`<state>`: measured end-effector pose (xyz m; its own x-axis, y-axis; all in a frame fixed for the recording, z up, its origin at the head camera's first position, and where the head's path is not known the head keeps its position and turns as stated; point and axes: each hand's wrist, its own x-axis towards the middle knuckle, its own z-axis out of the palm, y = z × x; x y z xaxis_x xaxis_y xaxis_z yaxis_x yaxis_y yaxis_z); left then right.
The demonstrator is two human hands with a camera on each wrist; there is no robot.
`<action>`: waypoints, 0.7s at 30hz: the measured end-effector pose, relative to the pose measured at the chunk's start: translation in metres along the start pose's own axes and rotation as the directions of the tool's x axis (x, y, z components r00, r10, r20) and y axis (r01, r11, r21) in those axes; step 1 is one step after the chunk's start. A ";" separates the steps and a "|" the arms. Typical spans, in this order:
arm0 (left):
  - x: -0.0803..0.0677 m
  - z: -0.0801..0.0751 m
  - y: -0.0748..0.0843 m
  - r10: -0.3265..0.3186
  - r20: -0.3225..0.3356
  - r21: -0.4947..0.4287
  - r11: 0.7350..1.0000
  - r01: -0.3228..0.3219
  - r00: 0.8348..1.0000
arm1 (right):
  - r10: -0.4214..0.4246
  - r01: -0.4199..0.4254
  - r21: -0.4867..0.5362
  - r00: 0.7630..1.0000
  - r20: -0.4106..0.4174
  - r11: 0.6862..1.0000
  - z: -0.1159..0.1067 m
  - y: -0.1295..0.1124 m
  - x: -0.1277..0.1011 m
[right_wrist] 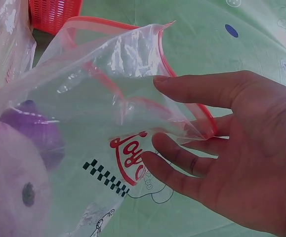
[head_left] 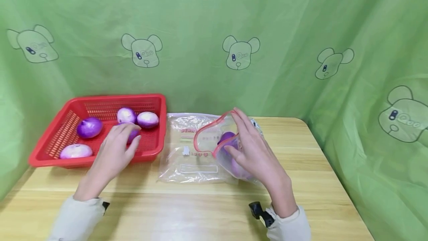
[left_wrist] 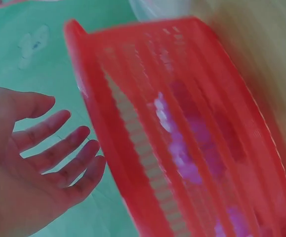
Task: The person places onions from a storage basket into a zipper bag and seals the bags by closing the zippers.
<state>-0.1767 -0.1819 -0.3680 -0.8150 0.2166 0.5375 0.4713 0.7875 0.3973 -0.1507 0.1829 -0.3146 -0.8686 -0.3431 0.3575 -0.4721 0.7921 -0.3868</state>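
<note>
My left hand (head_left: 115, 150) is over the near side of a red plastic basket (head_left: 164, 125), its fingers loosely curved and holding nothing. Just beyond its fingertips is a purple onion (head_left: 133, 134), partly hidden by the hand. In the left wrist view the hand (left_wrist: 49, 153) appears beside the basket's rim (left_wrist: 101, 133). My right hand (head_left: 255, 150) holds the mouth of a clear zip bag (head_left: 204, 133) with red edging, thumb and fingers around its rim. Inside the bag lie purple onions (right_wrist: 14, 177), seen blurred through the plastic.
Other onions lie in the basket: one at the left (head_left: 89, 127), a paler one (head_left: 76, 151) in front, two at the back (head_left: 148, 119). A flat clear bag (head_left: 174, 159) with printing lies between basket and open bag. Green curtains (head_left: 200, 29) surround the wooden table (head_left: 160, 211).
</note>
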 end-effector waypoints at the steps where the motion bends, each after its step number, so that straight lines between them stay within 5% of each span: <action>1: 0.000 -0.002 -0.004 -0.008 0.005 -0.001 1.000 0.008 1.000 | -0.001 0.001 0.000 1.000 -0.001 1.000 0.000 0.000 0.000; 10: -0.001 -0.010 -0.045 -0.093 0.101 0.091 0.992 0.083 0.991 | 0.010 -0.010 0.011 1.000 0.010 1.000 0.000 0.001 -0.001; 21: -0.005 -0.032 -0.093 -0.210 0.239 0.250 0.957 0.149 0.948 | 0.022 -0.023 0.028 1.000 0.011 0.999 0.000 0.002 0.000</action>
<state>-0.2059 -0.2743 -0.3839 -0.9522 0.1779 0.2483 0.2453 0.9299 0.2742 -0.1517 0.1840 -0.3156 -0.8806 -0.3308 0.3393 -0.4563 0.7852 -0.4187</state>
